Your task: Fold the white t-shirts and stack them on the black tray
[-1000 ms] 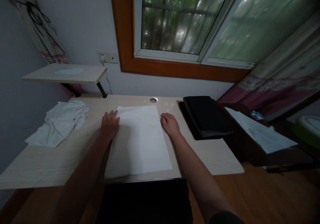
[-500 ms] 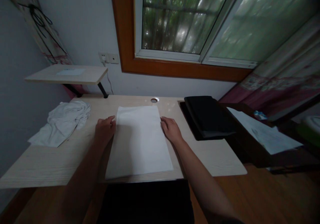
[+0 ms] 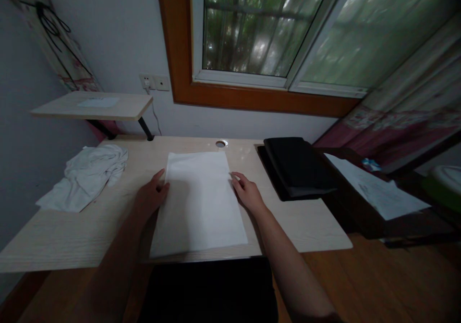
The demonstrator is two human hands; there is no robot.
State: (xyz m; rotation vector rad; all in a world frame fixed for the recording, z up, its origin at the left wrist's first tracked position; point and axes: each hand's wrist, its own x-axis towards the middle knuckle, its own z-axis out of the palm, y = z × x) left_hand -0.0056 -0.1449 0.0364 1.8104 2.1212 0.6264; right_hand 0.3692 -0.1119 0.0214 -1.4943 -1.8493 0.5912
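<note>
A flat white rectangle, which looks like smoothly folded cloth, lies lengthwise on the pale wooden desk in front of me. Along its left edge rests my left hand, thumb and forefinger spread apart, the fingertips close to the edge. My right hand is at the opposite edge, its fingers loosely bent and the thumb parted from them. Neither hand visibly grips the cloth. Whether the fingertips touch it, I cannot tell. A shadow falls over its left part.
A crumpled white cloth lies at the left, below a small raised shelf. To the right sits a black folder. Past the desk, a dark side table carries white paper. A window is behind.
The thumbs and forefingers of both hands have spread further apart. Both hands stay beside the flat white cloth, which keeps its place on the desk. The whole view has shifted slightly.
</note>
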